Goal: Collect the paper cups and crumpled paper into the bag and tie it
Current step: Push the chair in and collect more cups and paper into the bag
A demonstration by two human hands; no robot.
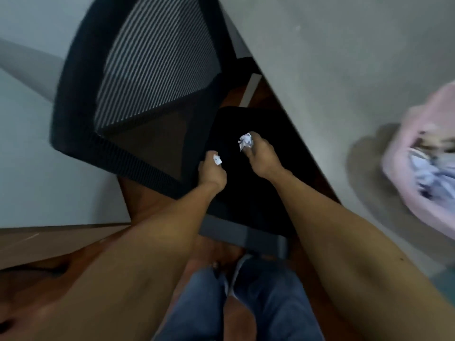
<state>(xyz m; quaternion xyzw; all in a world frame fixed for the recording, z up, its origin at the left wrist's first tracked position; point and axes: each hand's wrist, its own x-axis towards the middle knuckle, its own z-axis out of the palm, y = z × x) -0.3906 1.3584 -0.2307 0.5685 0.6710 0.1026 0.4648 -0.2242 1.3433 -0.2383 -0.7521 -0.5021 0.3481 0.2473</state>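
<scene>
A small paper scrap point(217, 159) is pinched by the left hand point(212, 174); crumpled paper point(246, 141) is gripped by the right hand point(261, 157), presumably for bagging. The pink bag point(416, 173) lies at three o'clock on the bench point(344, 57).

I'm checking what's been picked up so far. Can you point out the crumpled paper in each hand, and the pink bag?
Crumpled paper in the left hand point(217, 159), head view: white wad at the fingertips.
Crumpled paper in the right hand point(245, 141), head view: middle of the wad.
Pink bag point(433, 114), head view: blurred upper wall.
</scene>
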